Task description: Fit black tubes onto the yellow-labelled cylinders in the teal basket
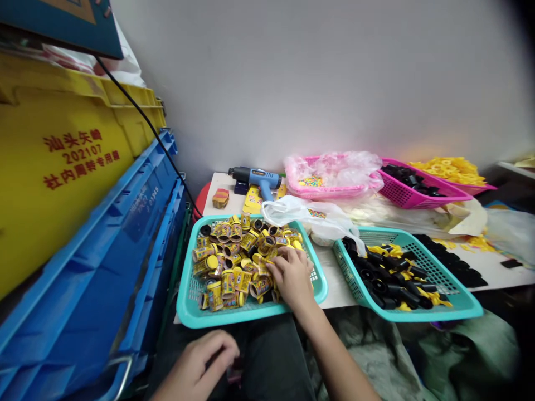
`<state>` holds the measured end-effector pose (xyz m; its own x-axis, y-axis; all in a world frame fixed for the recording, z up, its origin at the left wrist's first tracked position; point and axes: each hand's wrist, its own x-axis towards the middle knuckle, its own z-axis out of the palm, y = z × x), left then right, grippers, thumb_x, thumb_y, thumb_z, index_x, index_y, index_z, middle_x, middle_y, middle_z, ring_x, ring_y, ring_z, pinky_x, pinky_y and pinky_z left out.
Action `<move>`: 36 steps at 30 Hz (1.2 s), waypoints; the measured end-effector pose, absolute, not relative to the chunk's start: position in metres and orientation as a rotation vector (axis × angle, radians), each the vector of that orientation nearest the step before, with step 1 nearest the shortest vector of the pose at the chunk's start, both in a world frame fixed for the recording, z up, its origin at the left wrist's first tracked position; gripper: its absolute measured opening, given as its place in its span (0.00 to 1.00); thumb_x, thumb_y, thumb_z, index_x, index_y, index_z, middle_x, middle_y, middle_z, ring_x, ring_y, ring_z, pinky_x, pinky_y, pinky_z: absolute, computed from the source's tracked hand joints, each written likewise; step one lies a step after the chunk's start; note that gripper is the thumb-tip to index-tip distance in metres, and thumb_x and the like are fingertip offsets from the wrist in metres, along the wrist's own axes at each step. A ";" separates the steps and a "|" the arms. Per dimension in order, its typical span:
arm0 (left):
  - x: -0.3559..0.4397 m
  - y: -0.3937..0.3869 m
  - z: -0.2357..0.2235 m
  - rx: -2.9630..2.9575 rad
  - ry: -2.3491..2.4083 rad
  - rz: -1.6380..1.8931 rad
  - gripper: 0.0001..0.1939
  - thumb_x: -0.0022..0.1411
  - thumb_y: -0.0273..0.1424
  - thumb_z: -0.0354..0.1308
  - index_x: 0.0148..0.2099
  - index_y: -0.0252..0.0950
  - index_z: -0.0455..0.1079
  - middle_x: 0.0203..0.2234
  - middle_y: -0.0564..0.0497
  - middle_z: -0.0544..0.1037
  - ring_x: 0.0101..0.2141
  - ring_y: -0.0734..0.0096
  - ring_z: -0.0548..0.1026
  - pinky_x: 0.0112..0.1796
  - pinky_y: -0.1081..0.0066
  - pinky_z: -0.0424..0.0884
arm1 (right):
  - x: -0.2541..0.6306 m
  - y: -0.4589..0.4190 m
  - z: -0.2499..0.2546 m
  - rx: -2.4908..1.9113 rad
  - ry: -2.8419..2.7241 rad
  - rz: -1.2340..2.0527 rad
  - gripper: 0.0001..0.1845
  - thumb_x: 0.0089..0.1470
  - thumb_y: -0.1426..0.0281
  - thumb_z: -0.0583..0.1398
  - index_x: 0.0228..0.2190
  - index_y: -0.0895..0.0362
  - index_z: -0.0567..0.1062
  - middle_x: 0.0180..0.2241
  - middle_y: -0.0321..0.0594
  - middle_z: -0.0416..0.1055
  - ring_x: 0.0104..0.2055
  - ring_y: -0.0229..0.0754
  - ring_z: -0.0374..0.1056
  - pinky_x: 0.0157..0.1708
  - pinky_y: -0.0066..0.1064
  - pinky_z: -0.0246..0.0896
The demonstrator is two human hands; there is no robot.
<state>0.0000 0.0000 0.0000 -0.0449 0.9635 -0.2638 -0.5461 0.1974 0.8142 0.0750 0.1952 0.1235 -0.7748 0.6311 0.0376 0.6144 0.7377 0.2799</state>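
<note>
A turquoise basket (194,320) stands in front of me, filled with small yellow labelled cylinders (228,284), some showing dark open ends. My right hand (295,275) reaches over its right side. Its fingers are apart and bent down onto the cylinders; the far fingertips are partly hidden, and no cylinder shows clearly in its grasp. Below the basket's front rim, above my lap, my left hand (204,362) is closed, fingers curled toward the thumb. Whatever it may hold is hidden.
To the right, another turquoise basket (434,317) holds black and yellow parts. A blue heat gun (265,178), a pink basket (330,192) with plastic film and a magenta basket (412,195) stand toward the wall. Stacked yellow (62,184) and blue crates (83,289) border the left.
</note>
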 end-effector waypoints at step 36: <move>-0.020 0.009 -0.022 -0.072 1.007 1.631 0.31 0.42 0.44 0.68 0.48 0.33 0.75 0.23 0.49 0.79 0.19 0.71 0.73 0.21 0.76 0.71 | 0.018 0.228 0.087 0.035 2.223 0.549 0.08 0.57 0.76 0.56 0.36 0.59 0.75 0.39 0.46 0.70 0.44 0.47 0.60 0.44 0.39 0.54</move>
